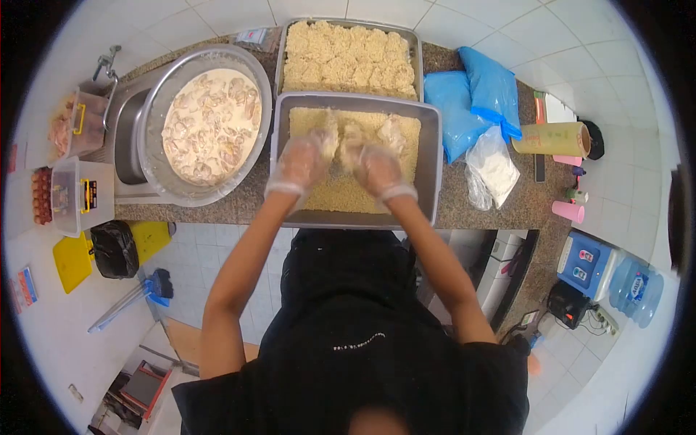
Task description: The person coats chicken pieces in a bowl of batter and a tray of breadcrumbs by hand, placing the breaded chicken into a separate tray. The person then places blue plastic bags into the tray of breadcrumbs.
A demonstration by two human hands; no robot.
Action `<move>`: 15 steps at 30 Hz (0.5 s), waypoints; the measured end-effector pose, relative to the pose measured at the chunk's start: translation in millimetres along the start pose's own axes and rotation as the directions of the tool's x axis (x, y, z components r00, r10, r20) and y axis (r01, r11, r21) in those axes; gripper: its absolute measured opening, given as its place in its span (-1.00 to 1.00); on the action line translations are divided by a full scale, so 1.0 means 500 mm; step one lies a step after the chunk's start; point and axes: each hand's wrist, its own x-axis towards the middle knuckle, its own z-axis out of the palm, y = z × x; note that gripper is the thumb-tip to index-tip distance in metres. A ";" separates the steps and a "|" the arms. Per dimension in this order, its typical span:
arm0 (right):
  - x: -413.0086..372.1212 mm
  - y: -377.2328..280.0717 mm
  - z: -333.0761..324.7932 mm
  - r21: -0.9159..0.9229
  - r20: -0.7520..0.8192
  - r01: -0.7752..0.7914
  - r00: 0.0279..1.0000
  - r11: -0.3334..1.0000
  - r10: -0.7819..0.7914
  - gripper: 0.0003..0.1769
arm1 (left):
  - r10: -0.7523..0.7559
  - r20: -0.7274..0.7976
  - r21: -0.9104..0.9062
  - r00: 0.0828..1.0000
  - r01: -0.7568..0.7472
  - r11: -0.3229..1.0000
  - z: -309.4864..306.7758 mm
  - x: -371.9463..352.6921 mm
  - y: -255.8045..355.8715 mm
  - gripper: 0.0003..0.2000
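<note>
Both hands wear clear plastic gloves and reach into a grey tray (430,167) of pale breadcrumbs (341,201). My left hand (303,161) is on the left side of the tray, against a crumb-dusted chicken piece (330,132). Beside it, my right hand (377,170) reaches to a second chicken piece (351,136). Motion smears the fingers of both hands, so I cannot make out their grip. Farther right in the crumbs lies another pale chicken piece (392,133).
A large metal bowl (150,156) of chicken in creamy batter stands left, by the sink (129,141). Behind is a metal tray (419,61) filled with breaded pieces. Blue bags (489,83) and a clear bag of white powder (496,170) lie right.
</note>
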 end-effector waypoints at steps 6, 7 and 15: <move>-0.111 -0.008 0.075 0.068 0.256 -0.435 0.877 0.898 0.406 -0.65 | -0.065 0.035 -0.095 0.997 0.068 0.993 0.183 -0.126 -0.031 -0.73; -0.098 0.010 0.115 -0.015 0.401 -0.369 0.849 0.929 0.343 -0.63 | -0.126 0.124 -0.151 0.984 0.144 0.978 0.227 -0.130 -0.035 -0.72; 0.027 0.037 0.130 -0.032 -0.251 0.004 0.968 0.999 -0.012 -0.63 | -0.268 0.096 -0.554 0.959 0.275 0.786 0.100 -0.009 0.023 -0.57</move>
